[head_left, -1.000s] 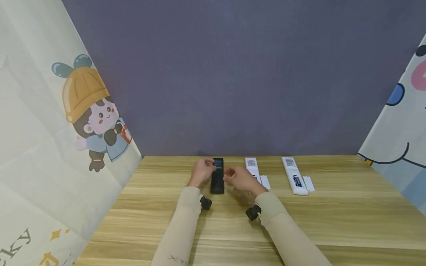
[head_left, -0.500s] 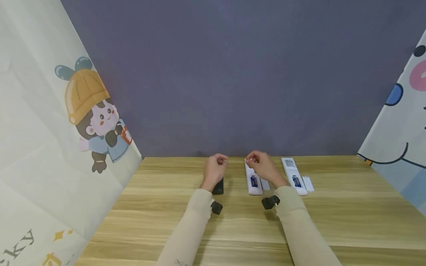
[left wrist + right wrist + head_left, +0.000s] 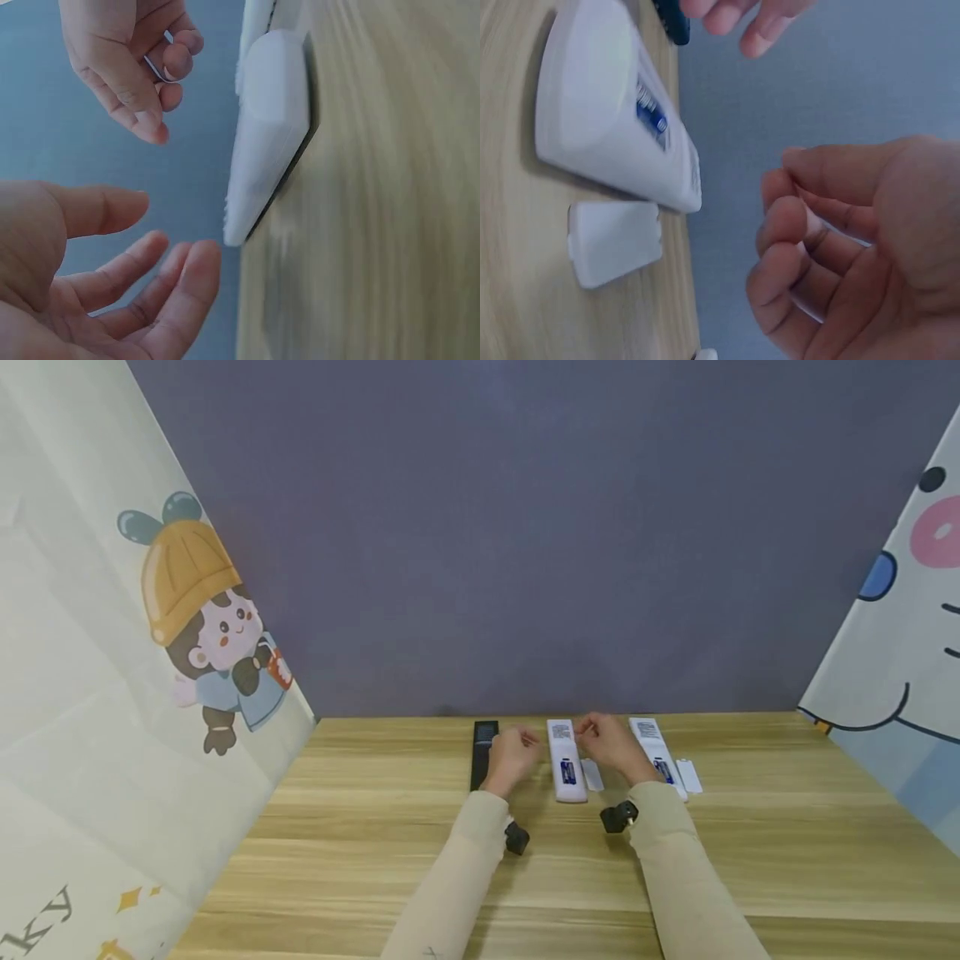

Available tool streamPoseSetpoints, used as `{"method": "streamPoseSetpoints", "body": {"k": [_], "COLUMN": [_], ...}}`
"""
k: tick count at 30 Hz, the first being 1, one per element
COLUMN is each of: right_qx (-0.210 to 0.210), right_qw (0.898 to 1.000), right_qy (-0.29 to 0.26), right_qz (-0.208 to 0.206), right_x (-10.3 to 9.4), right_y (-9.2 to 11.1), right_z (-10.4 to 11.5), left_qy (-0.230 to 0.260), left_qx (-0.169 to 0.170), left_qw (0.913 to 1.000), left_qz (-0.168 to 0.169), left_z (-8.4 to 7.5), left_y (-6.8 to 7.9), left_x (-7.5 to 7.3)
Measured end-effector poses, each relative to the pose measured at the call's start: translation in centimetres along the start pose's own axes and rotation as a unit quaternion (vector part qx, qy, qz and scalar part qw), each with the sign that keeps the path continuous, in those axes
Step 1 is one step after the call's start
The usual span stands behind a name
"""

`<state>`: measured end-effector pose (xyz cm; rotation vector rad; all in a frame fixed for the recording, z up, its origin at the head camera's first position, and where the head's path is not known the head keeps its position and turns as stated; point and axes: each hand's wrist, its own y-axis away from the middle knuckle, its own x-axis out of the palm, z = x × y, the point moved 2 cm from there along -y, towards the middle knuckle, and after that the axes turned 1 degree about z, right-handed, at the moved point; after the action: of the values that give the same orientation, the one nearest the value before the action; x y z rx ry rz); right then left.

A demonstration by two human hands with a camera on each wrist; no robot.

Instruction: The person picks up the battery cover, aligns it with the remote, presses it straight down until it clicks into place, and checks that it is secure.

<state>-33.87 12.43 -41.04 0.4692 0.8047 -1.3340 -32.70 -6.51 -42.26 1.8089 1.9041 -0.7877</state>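
Between my hands a white remote control [image 3: 567, 789] lies back side up on the table, its battery compartment uncovered and blue batteries [image 3: 652, 114] inside. Its detached battery cover [image 3: 592, 776] lies just to its right. My left hand [image 3: 514, 758] hovers left of this remote, thumb and fingers spread apart around nothing. On the other side, my right hand [image 3: 609, 745] is raised over the gap between the two white remotes. Its fingers [image 3: 784, 221] are loosely curled, thumb near the index finger, and hold nothing. The left wrist view shows the white remote [image 3: 270, 127] beyond both hands.
A black remote [image 3: 482, 760] lies to the left, partly hidden by my left hand. At right is another white remote [image 3: 647, 732] with its batteries exposed, its loose cover [image 3: 689, 776] beside it. A grey-blue backdrop [image 3: 487, 543] rises behind the wooden table [image 3: 360, 843].
Both hands have moved right from the black remote to either side of the middle white one. The right hand has drawn away from that remote, which now shows in full.
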Motion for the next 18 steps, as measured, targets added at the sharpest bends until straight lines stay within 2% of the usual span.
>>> {"method": "streamPoseSetpoints", "body": {"k": [2,5,10,14,18], "right_qx": [0.003,0.012,0.025,0.039,0.049], "right_qw": [1.0,1.0,0.999,0.998,0.997], "right_qy": [0.013,0.019,0.029,0.031,0.036], "right_qz": [0.006,0.012,0.027,0.04,0.048], "right_x": [-0.1,-0.2,-0.2,0.0,0.2], "right_y": [0.0,0.1,0.1,0.1,0.2], "right_z": [-0.5,-1.2,-2.0,-2.2,-2.2], "left_qy": [0.001,0.008,0.02,0.013,0.001], "left_qx": [-0.012,-0.011,-0.027,-0.042,-0.043], "left_qw": [0.9999,0.9997,0.9993,0.9988,0.9989], "left_qz": [0.01,0.018,0.017,0.019,0.017], "left_z": [0.0,-0.4,-0.9,-0.9,-0.9], "left_y": [-0.1,-0.2,-0.3,-0.6,-0.9], "left_x": [0.7,1.5,2.2,2.8,3.2]}}
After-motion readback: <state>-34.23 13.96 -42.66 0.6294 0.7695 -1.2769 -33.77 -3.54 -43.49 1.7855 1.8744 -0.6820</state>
